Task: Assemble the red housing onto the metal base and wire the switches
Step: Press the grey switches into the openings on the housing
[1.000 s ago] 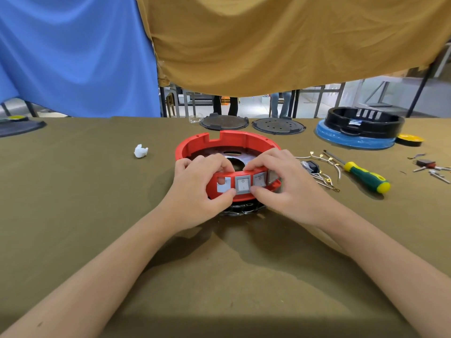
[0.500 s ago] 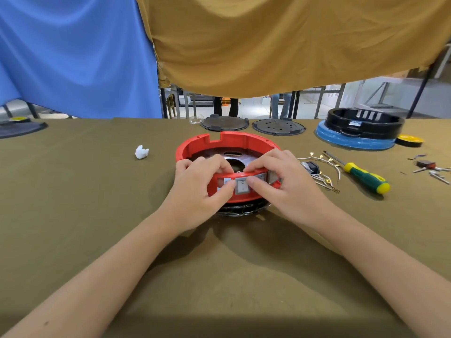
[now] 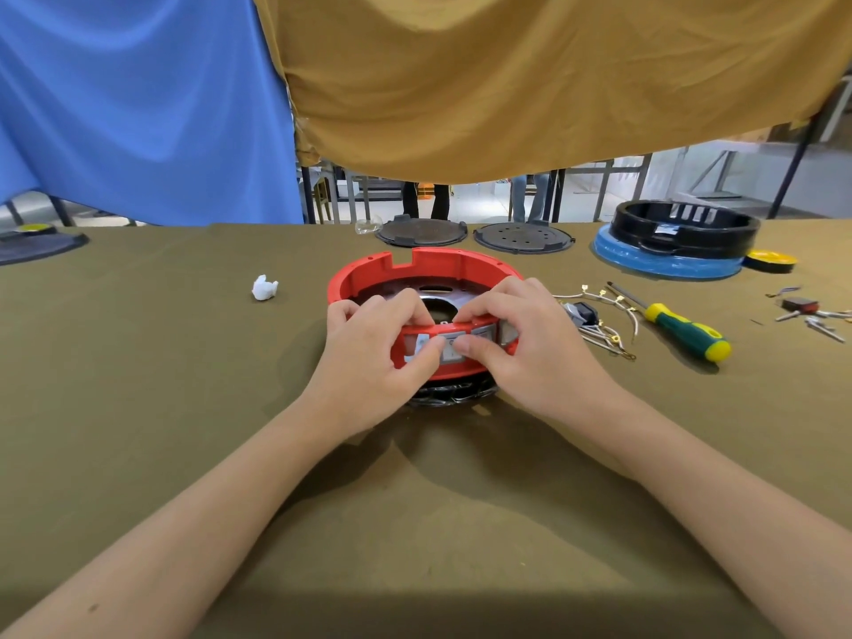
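Hands: left (image 3: 369,366), right (image 3: 530,357) grip red housing (image 3: 424,265) | thumbs hide switches (image 3: 454,350) | base mostly hidden

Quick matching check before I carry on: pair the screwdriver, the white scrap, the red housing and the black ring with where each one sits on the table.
Things:
1 screwdriver
2 white scrap
3 red housing
4 black ring

Places:
A on the blue disc, far right
B left of the housing, alone
C centre, held by both hands
D right of the loose wires

Pairs: 1-D, 2-B, 3-C, 4-A
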`<state>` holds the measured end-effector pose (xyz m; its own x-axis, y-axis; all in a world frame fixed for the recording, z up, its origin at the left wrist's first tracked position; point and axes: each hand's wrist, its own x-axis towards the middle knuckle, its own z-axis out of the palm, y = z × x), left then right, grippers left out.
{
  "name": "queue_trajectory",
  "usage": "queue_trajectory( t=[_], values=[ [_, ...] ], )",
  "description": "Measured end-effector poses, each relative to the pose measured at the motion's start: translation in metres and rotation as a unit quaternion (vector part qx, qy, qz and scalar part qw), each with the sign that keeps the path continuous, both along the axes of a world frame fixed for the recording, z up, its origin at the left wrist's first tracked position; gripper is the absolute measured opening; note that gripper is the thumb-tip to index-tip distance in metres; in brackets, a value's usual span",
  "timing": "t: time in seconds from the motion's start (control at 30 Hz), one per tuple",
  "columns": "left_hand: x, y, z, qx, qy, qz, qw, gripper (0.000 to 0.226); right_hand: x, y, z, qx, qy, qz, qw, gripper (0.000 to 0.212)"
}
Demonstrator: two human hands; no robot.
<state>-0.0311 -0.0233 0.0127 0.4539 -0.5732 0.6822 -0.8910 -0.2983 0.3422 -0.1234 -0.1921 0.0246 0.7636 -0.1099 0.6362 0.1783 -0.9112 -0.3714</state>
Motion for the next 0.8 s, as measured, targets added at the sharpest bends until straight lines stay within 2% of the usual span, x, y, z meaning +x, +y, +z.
queue_trajectory(
  t=[0.4,0.47,0.57,0.67,0.73,0.8],
  values=[
    [0.001,0.000,-0.003,0.015,-0.011,0.016,1.000,0.020,-0.003,-0.006,-0.004,-0.002,0.014,0.020,1.000,0.027],
    [0.003,0.001,-0.003,0.017,-0.018,0.010,1.000,0.023,-0.004,-0.007,-0.004,0.028,0.007,0.040,0.999,0.023],
    [0.005,0.003,-0.004,0.013,-0.019,0.003,1.000,0.024,-0.006,-0.012,-0.002,0.150,-0.043,0.059,0.986,0.017],
    [0.004,0.003,-0.004,0.012,-0.022,0.006,1.000,0.025,-0.002,-0.022,0.001,0.245,-0.099,-0.024,0.964,0.017],
    [0.004,0.003,-0.004,0.012,-0.024,0.008,1.000,0.025,0.002,-0.035,0.001,0.246,-0.107,-0.106,0.957,0.020],
    [0.005,0.003,-0.004,0.012,-0.028,0.009,0.999,0.026,0.006,-0.050,-0.004,0.200,-0.070,-0.178,0.961,0.026]
  ],
)
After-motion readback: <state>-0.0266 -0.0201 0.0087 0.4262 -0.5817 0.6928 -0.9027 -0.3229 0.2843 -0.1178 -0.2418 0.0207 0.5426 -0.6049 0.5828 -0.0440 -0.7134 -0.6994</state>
